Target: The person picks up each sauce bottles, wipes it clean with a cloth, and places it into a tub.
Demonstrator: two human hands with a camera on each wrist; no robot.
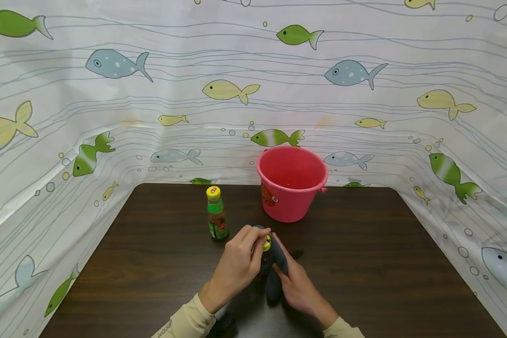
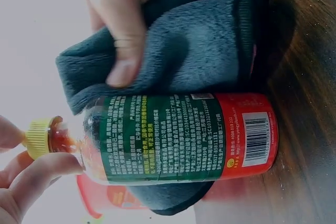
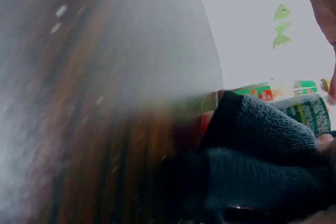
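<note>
A sauce bottle (image 2: 168, 140) with a green and red label and a yellow cap (image 1: 267, 242) stands upright on the table. My left hand (image 1: 238, 259) holds its top, thumb and fingers pinching around the cap and neck. With my right hand (image 1: 297, 284) I grip a folded dark grey cloth (image 2: 194, 45) against the bottle's side. The right thumb (image 2: 126, 61) presses on the cloth. Part of the cloth shows on the bottle's opposite side too. In the head view both hands and the cloth hide most of the bottle.
A second sauce bottle (image 1: 217, 218) with a yellow cap stands just left of and behind my hands. Farther back is a pink bucket (image 1: 287, 206). The dark wooden table (image 1: 152, 263) ends at a white fish-patterned sheet (image 1: 173, 103) at the back and sides.
</note>
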